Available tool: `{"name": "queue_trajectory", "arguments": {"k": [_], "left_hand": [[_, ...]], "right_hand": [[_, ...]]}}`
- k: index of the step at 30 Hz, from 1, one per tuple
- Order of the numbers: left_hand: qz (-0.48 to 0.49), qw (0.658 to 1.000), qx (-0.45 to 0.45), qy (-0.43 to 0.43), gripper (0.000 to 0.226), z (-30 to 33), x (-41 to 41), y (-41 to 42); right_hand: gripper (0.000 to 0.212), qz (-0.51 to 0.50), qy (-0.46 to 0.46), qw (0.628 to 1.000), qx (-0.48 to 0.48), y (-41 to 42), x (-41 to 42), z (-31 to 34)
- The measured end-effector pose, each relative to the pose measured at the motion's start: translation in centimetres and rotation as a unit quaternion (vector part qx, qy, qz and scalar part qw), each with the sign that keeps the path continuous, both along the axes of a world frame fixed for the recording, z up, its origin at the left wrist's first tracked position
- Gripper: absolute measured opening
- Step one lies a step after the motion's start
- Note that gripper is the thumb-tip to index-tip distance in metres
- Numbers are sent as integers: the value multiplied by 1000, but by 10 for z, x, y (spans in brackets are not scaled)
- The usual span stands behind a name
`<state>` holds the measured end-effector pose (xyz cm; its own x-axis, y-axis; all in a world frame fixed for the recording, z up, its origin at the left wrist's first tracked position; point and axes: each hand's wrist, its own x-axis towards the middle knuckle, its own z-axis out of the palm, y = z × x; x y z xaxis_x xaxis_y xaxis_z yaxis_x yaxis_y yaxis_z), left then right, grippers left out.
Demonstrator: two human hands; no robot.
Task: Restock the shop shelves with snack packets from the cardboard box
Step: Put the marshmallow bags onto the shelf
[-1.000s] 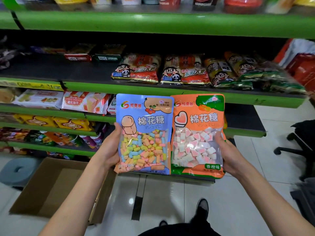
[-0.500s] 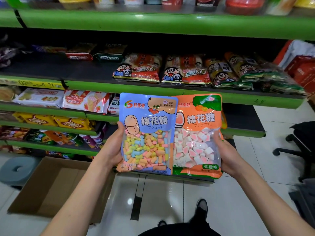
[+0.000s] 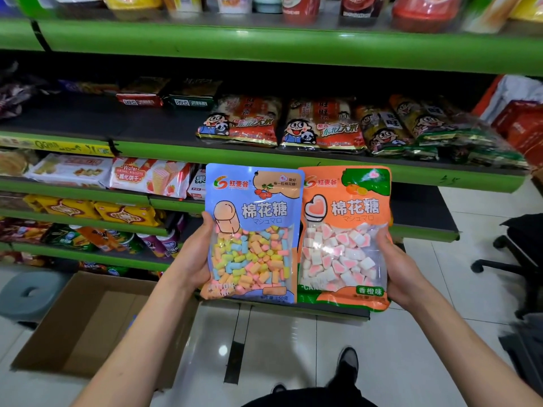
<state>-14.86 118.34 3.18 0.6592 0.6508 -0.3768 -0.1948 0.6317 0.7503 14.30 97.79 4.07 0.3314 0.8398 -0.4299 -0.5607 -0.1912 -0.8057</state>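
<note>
I hold two marshmallow packets upright side by side in front of the green shelves. My left hand grips the left edge of the blue packet, which shows multicoloured pieces. My right hand grips the right edge of the orange packet, filled with pink and white pieces. The blue packet's right edge overlaps the orange one slightly. The open cardboard box stands on the floor at lower left; its visible inside looks bare.
Rice cracker bags lie on the shelf above the packets, with bare black shelf to their left. Wafer packs and yellow packs fill lower shelves at left. A grey stool stands at far left, a black office chair at right.
Both packets came closer together, the blue one now overlapping the orange one, and both sit slightly higher and to the right in view. Both hands keep their grips.
</note>
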Motion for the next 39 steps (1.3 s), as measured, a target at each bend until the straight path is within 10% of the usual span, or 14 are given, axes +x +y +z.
{"name": "queue_trajectory", "arguments": {"k": [39], "left_hand": [[7,1000,-4,13,70,-9,12,18]], "right_hand": [[53,-27,-91,995,-37,13,-2,-3]]}}
